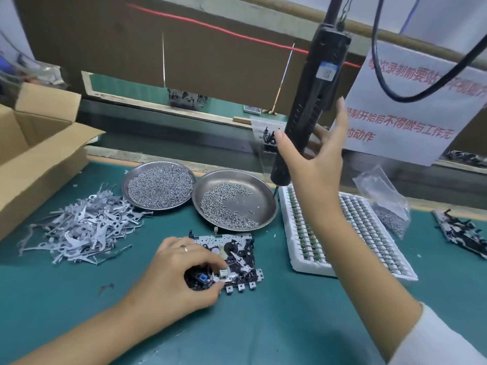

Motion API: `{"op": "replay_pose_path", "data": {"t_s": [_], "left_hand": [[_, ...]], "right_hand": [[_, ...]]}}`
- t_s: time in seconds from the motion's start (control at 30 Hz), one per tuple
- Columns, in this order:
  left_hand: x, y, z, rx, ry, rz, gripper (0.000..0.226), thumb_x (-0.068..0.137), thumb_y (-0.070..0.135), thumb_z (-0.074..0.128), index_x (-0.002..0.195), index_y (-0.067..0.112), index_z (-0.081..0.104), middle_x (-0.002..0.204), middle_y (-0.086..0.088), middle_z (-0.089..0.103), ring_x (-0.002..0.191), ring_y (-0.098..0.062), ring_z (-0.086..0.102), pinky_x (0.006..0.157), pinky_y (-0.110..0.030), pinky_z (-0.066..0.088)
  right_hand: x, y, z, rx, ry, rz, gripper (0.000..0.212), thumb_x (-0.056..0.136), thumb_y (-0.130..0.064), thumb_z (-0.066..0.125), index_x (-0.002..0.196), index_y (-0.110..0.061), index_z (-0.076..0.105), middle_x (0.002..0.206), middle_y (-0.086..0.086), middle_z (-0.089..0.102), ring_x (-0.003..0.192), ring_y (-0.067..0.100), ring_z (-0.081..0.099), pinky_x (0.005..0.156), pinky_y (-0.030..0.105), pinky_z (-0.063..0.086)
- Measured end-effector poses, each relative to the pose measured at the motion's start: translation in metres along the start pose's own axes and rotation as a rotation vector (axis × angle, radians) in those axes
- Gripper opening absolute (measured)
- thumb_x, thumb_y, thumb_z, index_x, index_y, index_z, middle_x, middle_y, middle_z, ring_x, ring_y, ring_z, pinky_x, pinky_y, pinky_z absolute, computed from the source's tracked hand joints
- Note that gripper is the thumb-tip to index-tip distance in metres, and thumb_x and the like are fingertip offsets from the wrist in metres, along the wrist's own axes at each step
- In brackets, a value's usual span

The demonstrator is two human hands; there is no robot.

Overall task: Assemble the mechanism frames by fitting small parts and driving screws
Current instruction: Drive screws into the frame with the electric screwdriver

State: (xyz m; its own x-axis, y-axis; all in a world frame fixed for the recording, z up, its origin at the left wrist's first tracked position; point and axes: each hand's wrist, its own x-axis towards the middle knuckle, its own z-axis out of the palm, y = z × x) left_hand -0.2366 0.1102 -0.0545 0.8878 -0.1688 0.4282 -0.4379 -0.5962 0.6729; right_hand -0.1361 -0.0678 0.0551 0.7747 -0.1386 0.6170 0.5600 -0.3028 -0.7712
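Notice [411,106] reads 开始后不得做与工作无, red characters.

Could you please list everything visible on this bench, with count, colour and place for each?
Mechanism frame: one, silver and black, centre of the green mat.
Metal dishes: two, silver; left dish full of screws, right dish partly filled.
Stamped metal levers: a loose pile, grey, left of the frame.
Cardboard box: one, brown, open, far left.
Parts tray: one, white, filled with rows of small parts, right of the dishes.
Plastic bag: one, clear, holding small parts, on the tray's far end.
Electric screwdriver: one, black, hanging above the right dish.
Paper notice: one, white with red print, upper right.
Further frames: dark, right edge.
Left hand: pinches a small part on the frame.
Right hand: open around the screwdriver.
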Motion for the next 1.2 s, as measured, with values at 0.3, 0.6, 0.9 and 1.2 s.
{"op": "replay_pose_path", "data": {"t_s": [0.3,0.6,0.9,1.2], "left_hand": [[0.000,0.002,-0.001,0.014,0.009,-0.010,0.020,0.059,0.033,0.075,0.079,0.031,0.076,0.074,0.018,0.066,0.086,0.001,0.052,0.089,-0.014,0.030],[-0.001,0.004,-0.001,0.022,0.002,-0.020,0.018,0.059,0.031,0.075,0.076,0.033,0.071,0.072,0.023,0.062,0.080,-0.001,0.053,0.088,-0.021,0.032],[0.000,0.003,0.000,0.052,0.014,0.004,0.017,0.059,0.029,0.076,0.075,0.025,0.073,0.071,0.023,0.060,0.075,-0.003,0.053,0.084,-0.024,0.034],[0.000,0.002,0.001,0.056,0.033,0.007,0.018,0.058,0.029,0.077,0.075,0.023,0.073,0.071,0.022,0.059,0.076,-0.004,0.052,0.083,-0.022,0.034]], "right_hand": [[-0.018,-0.020,0.032,0.338,0.010,0.040,0.034,0.087,-0.012,0.064,0.116,-0.016,0.046,0.076,0.000,0.056,0.060,0.016,0.057,0.057,0.028,0.051],[-0.074,-0.027,0.033,0.705,-0.176,0.080,0.022,0.080,-0.016,0.063,0.086,-0.013,0.041,0.052,0.000,0.049,0.036,0.021,0.044,0.044,0.025,0.038],[-0.083,-0.023,0.038,0.694,-0.153,0.107,0.022,0.079,-0.018,0.061,0.084,-0.013,0.040,0.052,-0.001,0.047,0.038,0.021,0.043,0.045,0.027,0.037],[-0.084,-0.022,0.040,0.712,-0.153,0.104,0.021,0.079,-0.018,0.060,0.085,-0.014,0.040,0.054,0.000,0.047,0.037,0.020,0.043,0.044,0.025,0.037]]}}
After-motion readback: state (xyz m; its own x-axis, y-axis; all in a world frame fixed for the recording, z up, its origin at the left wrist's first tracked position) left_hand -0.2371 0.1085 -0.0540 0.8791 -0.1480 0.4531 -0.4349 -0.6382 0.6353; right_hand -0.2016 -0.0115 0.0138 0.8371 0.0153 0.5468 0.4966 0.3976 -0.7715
